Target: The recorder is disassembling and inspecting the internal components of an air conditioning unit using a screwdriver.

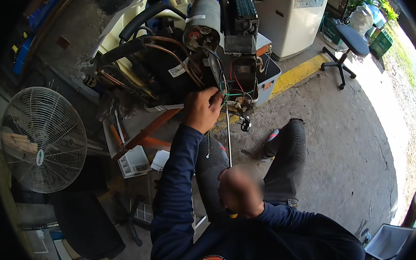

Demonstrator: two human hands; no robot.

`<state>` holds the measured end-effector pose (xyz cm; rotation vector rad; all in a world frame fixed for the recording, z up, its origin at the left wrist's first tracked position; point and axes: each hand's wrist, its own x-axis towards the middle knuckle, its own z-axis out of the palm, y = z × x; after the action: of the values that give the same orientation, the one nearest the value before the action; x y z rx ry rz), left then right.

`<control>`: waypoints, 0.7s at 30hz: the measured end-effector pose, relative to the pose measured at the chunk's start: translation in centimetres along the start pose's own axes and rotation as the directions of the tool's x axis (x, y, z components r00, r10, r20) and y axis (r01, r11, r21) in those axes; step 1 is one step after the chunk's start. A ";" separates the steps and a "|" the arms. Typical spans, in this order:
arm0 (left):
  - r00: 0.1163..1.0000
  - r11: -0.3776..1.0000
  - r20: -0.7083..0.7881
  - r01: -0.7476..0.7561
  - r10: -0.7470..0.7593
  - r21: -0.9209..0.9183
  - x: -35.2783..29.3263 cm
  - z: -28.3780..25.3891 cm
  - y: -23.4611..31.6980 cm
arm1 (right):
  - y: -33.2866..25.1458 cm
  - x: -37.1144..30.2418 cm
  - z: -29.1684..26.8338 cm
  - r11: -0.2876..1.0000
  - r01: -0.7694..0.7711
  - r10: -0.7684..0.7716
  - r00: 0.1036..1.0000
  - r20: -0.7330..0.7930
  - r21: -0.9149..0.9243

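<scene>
Several thin wires (234, 94), green, red and black, loosely looped, upper centre of frame. Left grip (204, 109) curled in at them, hold unclear; right grip (243, 192) blurred, can't tell.

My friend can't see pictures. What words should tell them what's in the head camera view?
A person's left hand is at coloured wires on an opened machine, while the right hand, blurred, seems to grip a long metal rod. A round fan stands at left, a wheeled stool at upper right.
</scene>
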<state>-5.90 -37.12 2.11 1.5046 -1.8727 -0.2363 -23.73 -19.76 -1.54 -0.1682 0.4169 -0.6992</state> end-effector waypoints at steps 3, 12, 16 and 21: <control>0.999 0.999 0.027 0.021 -0.020 -0.026 0.0 -0.1 0.1 | -0.3 0.2 0.5 0.984 0.007 -0.032 0.991 -0.133 -0.180; 0.994 0.996 0.095 0.055 -0.048 -0.073 0.1 -0.4 -0.5 | -0.5 0.1 -0.9 0.988 -0.063 0.060 0.998 0.023 0.141; 0.992 0.994 0.108 0.071 -0.062 -0.082 0.0 -0.5 -0.4 | -0.3 0.1 -0.9 0.990 -0.060 0.058 0.998 0.020 0.128; 0.980 0.972 0.163 0.141 -0.110 -0.189 -0.1 -0.9 -0.3 | -0.3 0.1 -0.5 1.000 -0.010 0.011 0.999 -0.036 0.012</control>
<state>-5.12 -36.91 2.56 1.5027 -1.8103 -0.5956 -24.08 -20.02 -1.97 -0.1423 0.4474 -0.6952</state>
